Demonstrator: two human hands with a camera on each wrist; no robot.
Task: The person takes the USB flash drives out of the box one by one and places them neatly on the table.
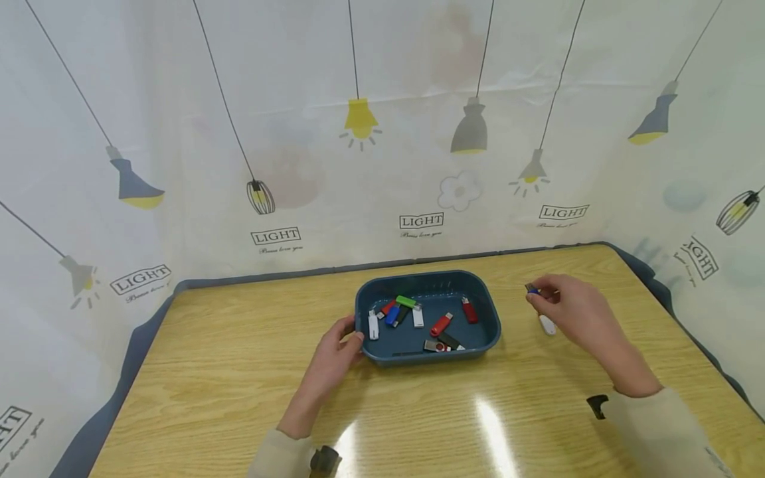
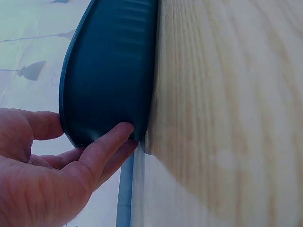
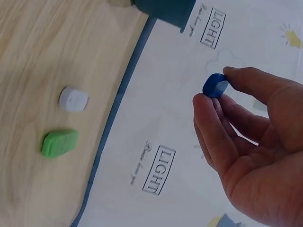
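The blue USB stick (image 3: 211,86) looks smooth, rounded; the right hand (image 1: 574,312) pinches it. The left hand (image 1: 336,350) grips a round-cornered tray (image 1: 397,340).

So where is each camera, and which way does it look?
Head: on the person's head, facing forward and down; tray, sleeves, left hand, right hand show.
Left wrist: on that wrist, facing the tray's end; left hand shows.
Right wrist: on that wrist, facing a pinched blue USB stick; right hand shows.
Head and right wrist share that stick.

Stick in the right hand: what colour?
The stick is blue, clearest in the right wrist view.
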